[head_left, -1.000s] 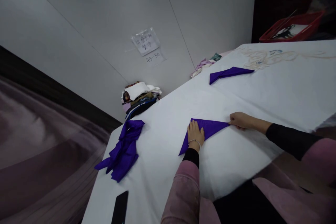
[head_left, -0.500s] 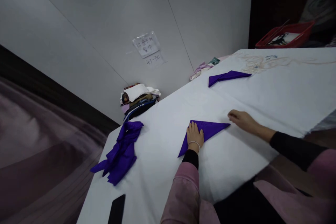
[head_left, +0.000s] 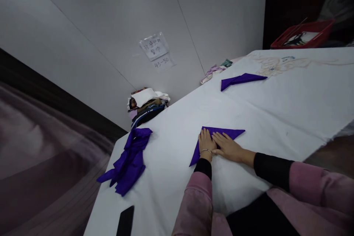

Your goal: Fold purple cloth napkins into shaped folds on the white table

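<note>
Purple triangular cloth (head_left: pixel 233 132) is laid flat on the white-covered table (head_left: pixel 171 147), partly covered by both hands; left hand (head_left: pixel 206 143) is set palm-down on it, right hand (head_left: pixel 228 148) just beside, fingers of both stretched out, slightly spread; folded purple cloth (head_left: pixel 243 78) is placed farther back, crumpled purple cloth (head_left: pixel 129 164) at left

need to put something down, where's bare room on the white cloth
Bare white tablecloth shows between the crumpled purple cloth and the folded purple fabric triangle, and between that triangle and the slim folded purple cloth beyond. Crowded: the triangle, where the left hand and right hand lie side by side.
</note>
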Demonstrator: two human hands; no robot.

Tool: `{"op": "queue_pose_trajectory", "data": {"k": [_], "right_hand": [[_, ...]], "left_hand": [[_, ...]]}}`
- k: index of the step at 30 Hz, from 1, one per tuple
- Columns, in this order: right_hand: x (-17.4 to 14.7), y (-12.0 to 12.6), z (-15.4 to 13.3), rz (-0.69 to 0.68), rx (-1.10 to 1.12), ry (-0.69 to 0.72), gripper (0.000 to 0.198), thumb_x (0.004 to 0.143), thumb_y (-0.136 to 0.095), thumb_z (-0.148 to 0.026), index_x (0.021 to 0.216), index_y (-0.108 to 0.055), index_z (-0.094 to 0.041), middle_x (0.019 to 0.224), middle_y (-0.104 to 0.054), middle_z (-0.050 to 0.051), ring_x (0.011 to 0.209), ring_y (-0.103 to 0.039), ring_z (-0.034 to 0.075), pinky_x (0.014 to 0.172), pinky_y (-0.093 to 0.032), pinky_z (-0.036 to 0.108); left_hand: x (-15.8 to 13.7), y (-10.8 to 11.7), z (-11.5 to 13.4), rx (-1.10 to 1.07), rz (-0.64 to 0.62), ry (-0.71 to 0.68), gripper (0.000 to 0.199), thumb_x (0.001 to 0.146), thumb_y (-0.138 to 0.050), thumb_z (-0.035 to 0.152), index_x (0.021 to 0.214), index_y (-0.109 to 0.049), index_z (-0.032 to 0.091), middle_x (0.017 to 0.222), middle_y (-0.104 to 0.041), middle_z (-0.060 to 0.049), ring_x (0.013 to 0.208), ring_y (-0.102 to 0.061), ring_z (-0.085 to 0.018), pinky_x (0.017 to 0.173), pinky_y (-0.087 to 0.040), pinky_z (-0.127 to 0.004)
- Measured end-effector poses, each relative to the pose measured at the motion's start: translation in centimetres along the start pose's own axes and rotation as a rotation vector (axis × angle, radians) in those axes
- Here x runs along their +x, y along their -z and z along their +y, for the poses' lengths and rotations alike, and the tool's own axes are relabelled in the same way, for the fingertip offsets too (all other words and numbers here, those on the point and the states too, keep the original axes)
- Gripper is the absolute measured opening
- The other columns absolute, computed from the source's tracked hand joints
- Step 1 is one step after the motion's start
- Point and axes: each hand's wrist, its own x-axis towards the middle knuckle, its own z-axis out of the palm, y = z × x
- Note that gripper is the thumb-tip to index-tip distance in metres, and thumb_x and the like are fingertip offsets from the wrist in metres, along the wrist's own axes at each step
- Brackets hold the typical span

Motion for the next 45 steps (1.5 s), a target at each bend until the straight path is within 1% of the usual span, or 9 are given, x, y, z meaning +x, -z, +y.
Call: {"op": "queue_pose_trajectory", "data": {"k": [4,8,16,20,25,29,32,36,45], "right_hand": [[-1.8,0.4,2.8,0.069,-0.115,0.011,0.076,0.087,-0.033,-0.066,0.142,-0.038,-0.013,0.146,-0.033,0.018,0.136,-0.024,0.032,0.11,-0.019,0.053],[-3.4,1.6,5.0,0.097,-0.182,0.008,0.073,0.088,-0.034,-0.064,0.143,-0.035,-0.016,0.147,-0.034,0.015,0.136,-0.027,0.031,0.109,-0.021,0.053],[-6.5,3.1,9.2,0.108,-0.322,-0.123,0.077,0.086,-0.027,-0.068,0.146,-0.028,-0.019,0.147,-0.033,0.01,0.135,-0.029,0.03,0.109,-0.023,0.053],[-7.7,4.1,11.0,0.161,-0.373,-0.187,0.079,0.086,-0.024,-0.069,0.145,-0.031,-0.017,0.144,-0.038,0.013,0.134,-0.032,0.032,0.106,-0.027,0.056],[-5.9,4.3,7.4,0.222,-0.35,-0.034,0.078,0.087,-0.027,-0.066,0.147,-0.026,-0.016,0.148,-0.032,0.013,0.137,-0.024,0.03,0.11,-0.022,0.053],[-1.8,2.3,2.0,0.078,-0.19,0.131,0.074,0.088,-0.031,-0.064,0.149,-0.021,-0.022,0.15,-0.028,0.01,0.138,-0.02,0.029,0.111,-0.02,0.052],[1.3,1.1,-0.2,-0.027,-0.076,0.164,0.075,0.089,-0.028,-0.064,0.15,-0.015,-0.022,0.152,-0.022,0.01,0.139,-0.016,0.03,0.111,-0.018,0.052],[3.8,0.9,-0.3,-0.097,0.013,0.133,0.074,0.091,-0.023,-0.062,0.15,-0.012,-0.02,0.153,-0.017,0.009,0.14,-0.013,0.027,0.113,-0.015,0.051],[5.3,1.8,0.7,-0.132,0.051,0.078,0.07,0.09,-0.02,-0.063,0.147,-0.027,-0.022,0.15,-0.03,0.009,0.139,-0.021,0.027,0.112,-0.017,0.051]], "left_hand": [[-0.4,0.2,0.3,-0.04,0.051,0.004,0.056,0.093,-0.027,0.037,0.142,-0.033,0.01,0.15,-0.03,-0.011,0.14,-0.022,-0.023,0.115,-0.022,-0.04],[-0.6,0.2,0.4,-0.055,0.053,-0.001,0.057,0.094,-0.024,0.038,0.143,-0.032,0.01,0.15,-0.029,-0.011,0.14,-0.02,-0.023,0.115,-0.021,-0.041],[-0.7,0.2,0.5,-0.098,0.048,0.001,0.061,0.093,-0.021,0.041,0.142,-0.031,0.007,0.151,-0.028,-0.01,0.141,-0.018,-0.023,0.116,-0.019,-0.04],[-0.7,0.0,0.5,-0.112,0.058,0.005,0.06,0.093,-0.022,0.042,0.143,-0.031,0.01,0.151,-0.028,-0.01,0.141,-0.018,-0.022,0.116,-0.018,-0.04],[-0.8,-0.3,0.6,-0.126,0.082,-0.004,0.061,0.093,-0.023,0.042,0.142,-0.032,0.008,0.15,-0.03,-0.011,0.14,-0.019,-0.024,0.115,-0.019,-0.041],[-0.5,-0.3,0.5,-0.1,0.059,-0.007,0.059,0.092,-0.024,0.04,0.143,-0.032,0.01,0.151,-0.028,-0.01,0.141,-0.018,-0.023,0.115,-0.019,-0.041],[-0.3,-0.4,0.3,-0.071,-0.007,-0.034,0.057,0.091,-0.028,0.036,0.144,-0.031,0.015,0.152,-0.027,-0.007,0.141,-0.017,-0.022,0.115,-0.022,-0.04],[-0.3,-1.0,0.3,-0.066,0.02,-0.075,0.065,0.088,-0.035,0.043,0.147,-0.023,0.019,0.152,-0.026,-0.006,0.142,-0.013,-0.026,0.115,-0.019,-0.046],[-0.6,-1.2,0.8,-0.135,0.079,-0.061,0.065,0.091,-0.027,0.04,0.148,-0.012,0.015,0.154,-0.02,-0.009,0.141,-0.013,-0.028,0.116,-0.017,-0.045]]}}
